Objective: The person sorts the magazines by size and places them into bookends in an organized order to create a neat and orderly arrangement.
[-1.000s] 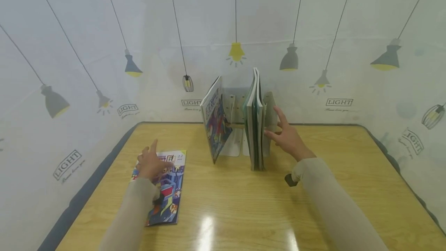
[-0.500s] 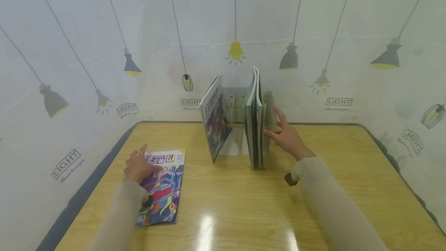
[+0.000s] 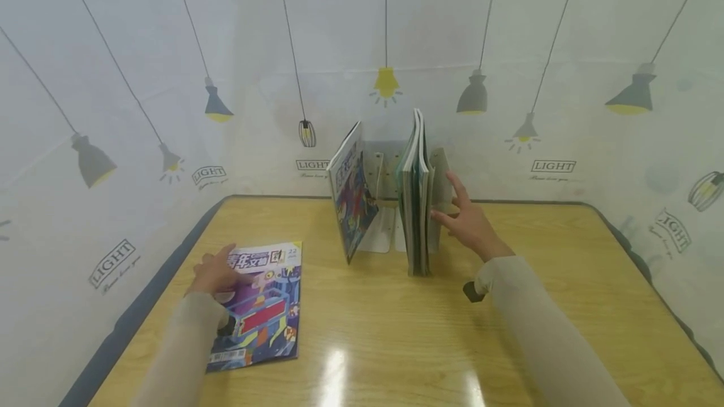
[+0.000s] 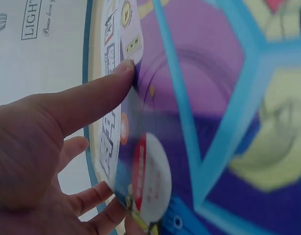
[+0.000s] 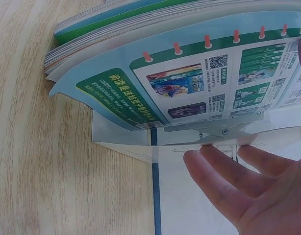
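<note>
In the head view, a colourful magazine [image 3: 266, 313] lies at the front left of the wooden table. My left hand [image 3: 212, 274] holds its left edge. In the left wrist view, the thumb [image 4: 122, 73] presses on the purple cover, while the other fingers reach round the edge and partly out of sight. My right hand [image 3: 472, 226] is beside a metal bookend [image 3: 441, 190]; its fingers [image 5: 229, 178] touch the outer face of the plate. At the right border of the right wrist view, the thumb is by the back cover of the upright magazines [image 3: 417, 212].
Another magazine [image 3: 352, 196] leans upright at the left of the metal stand [image 3: 380, 234], with a gap between it and the right-hand stack. Behind the table hangs a pale backdrop [image 3: 362, 30] printed with lamps.
My left hand has moved left and a little lower. The magazine's near left corner has shifted left, and more of its cover shows. The right hand has stayed put.
</note>
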Demonstrator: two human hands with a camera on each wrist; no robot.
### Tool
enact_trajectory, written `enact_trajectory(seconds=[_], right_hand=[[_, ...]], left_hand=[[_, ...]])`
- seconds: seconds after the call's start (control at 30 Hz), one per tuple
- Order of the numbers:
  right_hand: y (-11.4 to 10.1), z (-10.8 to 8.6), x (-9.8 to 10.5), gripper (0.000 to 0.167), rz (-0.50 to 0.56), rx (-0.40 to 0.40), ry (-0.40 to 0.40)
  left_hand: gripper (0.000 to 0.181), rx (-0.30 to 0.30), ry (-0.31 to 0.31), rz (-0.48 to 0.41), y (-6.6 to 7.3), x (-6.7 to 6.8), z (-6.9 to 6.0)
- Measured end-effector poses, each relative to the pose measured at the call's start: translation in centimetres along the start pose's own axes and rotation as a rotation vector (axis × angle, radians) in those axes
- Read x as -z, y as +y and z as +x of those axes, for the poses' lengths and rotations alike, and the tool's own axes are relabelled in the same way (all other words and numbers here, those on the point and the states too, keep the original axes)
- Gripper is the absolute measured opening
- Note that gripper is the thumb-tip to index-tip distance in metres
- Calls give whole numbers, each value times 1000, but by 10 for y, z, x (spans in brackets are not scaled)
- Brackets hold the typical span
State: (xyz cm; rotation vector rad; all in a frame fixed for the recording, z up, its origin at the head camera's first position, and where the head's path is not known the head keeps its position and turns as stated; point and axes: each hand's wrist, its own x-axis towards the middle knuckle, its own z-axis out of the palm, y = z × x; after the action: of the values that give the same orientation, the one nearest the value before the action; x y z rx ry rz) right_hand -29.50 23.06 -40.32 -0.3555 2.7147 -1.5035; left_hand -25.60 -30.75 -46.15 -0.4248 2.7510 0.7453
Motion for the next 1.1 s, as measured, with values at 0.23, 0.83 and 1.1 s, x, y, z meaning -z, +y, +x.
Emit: enact_trajectory(seconds=[0.23,0.83,1.1], right_hand=[[1,0,0,92,2,2,5],[2,0,0,91,10,3,2],[1,0,0,91,13,-2,-3]], left_hand=[[114,-23,-47,-102,-7,3,0],[91,-212,-188,-259,-20,13,-15],[91,-248,-152,-415,-16,14,-19]])
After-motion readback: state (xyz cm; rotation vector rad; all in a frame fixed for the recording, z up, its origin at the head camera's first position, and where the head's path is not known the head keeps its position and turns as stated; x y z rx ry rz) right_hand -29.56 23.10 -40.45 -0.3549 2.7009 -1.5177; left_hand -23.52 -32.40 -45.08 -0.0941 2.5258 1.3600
